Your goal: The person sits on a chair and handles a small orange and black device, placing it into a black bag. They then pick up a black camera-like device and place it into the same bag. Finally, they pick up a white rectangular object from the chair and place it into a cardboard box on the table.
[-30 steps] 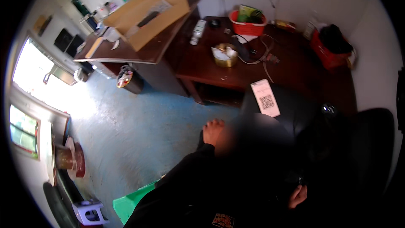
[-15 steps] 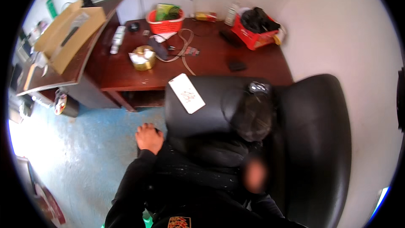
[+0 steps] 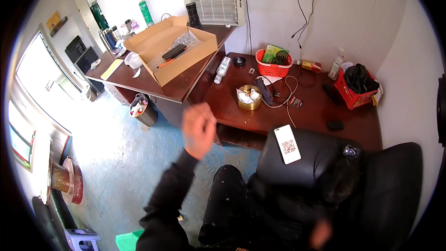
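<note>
1. The left hand (image 3: 199, 128) is raised over the blue floor (image 3: 139, 169), with a black sleeve (image 3: 174, 181) at its wrist. Its fingers seem partly curled but are blurred; whether anything is gripped cannot be told.
2. The right hand (image 3: 320, 234) is seen only as a blur, low beside the black armchair (image 3: 392, 176). Whether it is open or closed cannot be told.
3. The phone (image 3: 287, 145) is laid face up on the armrest (image 3: 272, 160), apart from both hands. A square code is shown on its lit white screen.
4. Beyond the armrest, a red-brown table (image 3: 220, 104) is seen. On it, white crumpled paper (image 3: 251, 94) is held in a gold-coloured bowl (image 3: 249, 106), beside which a pale cable (image 3: 291, 94) is looped.
5. Near the wall, a green packet (image 3: 270, 54) and a black coil (image 3: 281, 57) are held in a red basket (image 3: 274, 70). To the right, a black plastic bag (image 3: 358, 80) is held in a second red basket (image 3: 354, 97), with a bottle (image 3: 336, 66) standing just beside it.
6. An open cardboard box (image 3: 188, 65) is set on the adjoining table, below which a filled bin (image 3: 148, 117) is placed.
</note>
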The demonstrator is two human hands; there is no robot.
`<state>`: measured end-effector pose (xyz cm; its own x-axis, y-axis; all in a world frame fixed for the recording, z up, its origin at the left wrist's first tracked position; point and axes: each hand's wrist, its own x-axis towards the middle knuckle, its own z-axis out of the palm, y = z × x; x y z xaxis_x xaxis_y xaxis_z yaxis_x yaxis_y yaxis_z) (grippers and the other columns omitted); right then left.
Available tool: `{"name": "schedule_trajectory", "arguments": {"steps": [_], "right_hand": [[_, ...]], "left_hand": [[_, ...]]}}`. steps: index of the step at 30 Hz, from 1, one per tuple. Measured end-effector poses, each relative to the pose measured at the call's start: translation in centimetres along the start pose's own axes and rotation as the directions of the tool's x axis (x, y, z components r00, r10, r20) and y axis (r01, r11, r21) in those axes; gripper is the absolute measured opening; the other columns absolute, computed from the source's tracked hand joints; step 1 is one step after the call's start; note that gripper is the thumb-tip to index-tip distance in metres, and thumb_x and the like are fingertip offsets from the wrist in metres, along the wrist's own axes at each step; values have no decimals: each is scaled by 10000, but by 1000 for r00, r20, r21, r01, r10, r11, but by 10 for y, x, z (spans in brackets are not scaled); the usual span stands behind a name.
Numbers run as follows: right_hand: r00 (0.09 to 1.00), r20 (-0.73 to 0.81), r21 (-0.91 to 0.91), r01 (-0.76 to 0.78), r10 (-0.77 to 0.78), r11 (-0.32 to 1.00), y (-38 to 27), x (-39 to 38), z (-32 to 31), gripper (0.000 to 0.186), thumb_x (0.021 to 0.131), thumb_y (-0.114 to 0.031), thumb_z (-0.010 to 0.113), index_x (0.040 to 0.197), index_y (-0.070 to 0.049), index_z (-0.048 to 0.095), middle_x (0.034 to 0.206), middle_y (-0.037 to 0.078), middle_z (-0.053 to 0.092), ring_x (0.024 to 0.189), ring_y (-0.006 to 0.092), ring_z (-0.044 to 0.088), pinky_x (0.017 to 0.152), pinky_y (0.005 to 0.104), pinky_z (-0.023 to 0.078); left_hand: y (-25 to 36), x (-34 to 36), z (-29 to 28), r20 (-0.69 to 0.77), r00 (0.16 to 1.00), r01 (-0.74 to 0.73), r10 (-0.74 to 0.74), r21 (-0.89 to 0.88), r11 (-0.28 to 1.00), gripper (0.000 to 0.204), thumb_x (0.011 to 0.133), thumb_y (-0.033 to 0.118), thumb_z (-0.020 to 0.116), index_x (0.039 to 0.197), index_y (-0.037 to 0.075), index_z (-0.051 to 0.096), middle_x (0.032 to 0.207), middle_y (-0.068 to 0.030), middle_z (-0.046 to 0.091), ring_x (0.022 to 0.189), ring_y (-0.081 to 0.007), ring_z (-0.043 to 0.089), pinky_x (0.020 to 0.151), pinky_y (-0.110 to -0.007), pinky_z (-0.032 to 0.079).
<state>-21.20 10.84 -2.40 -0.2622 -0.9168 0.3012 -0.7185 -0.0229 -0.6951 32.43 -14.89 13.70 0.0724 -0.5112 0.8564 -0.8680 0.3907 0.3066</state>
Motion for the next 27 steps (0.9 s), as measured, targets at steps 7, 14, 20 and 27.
{"name": "schedule_trajectory", "arguments": {"steps": [7,14,20,27], "right_hand": [[990,-59,-17,-129,127,992,-25,10,13,250,1064,-146,584,924,35,686,771,219,674,635,366,616,604,432,507],[968,-88,25,-234,235,972,-10,-3,24,281,1084,-170,578,902,33,647,734,159,652,642,214,554,607,382,477],[954,-50,-65,-299,296,952,1,-2,18,325,1082,-254,587,970,40,667,783,157,686,681,196,561,646,371,506],[966,-42,-9,-256,256,967,-4,8,26,316,1081,-242,591,1072,53,704,865,182,732,730,205,609,691,372,531]], "left_hand": [[-239,226,-25,240,897,288,-371,321,902,224,815,172,789,947,-2,735,931,-193,757,896,-369,734,795,-436,570],[-330,244,34,542,707,48,-455,605,795,509,720,298,884,1087,-23,738,1110,-255,740,1063,-440,707,931,-462,567],[-359,227,57,522,614,124,-591,677,726,430,791,241,787,1104,-49,737,1093,-292,735,1076,-443,706,959,-490,551],[-368,241,22,299,806,253,-511,606,754,276,869,107,593,1053,-24,751,1032,-293,735,1031,-460,704,930,-513,546]]}}
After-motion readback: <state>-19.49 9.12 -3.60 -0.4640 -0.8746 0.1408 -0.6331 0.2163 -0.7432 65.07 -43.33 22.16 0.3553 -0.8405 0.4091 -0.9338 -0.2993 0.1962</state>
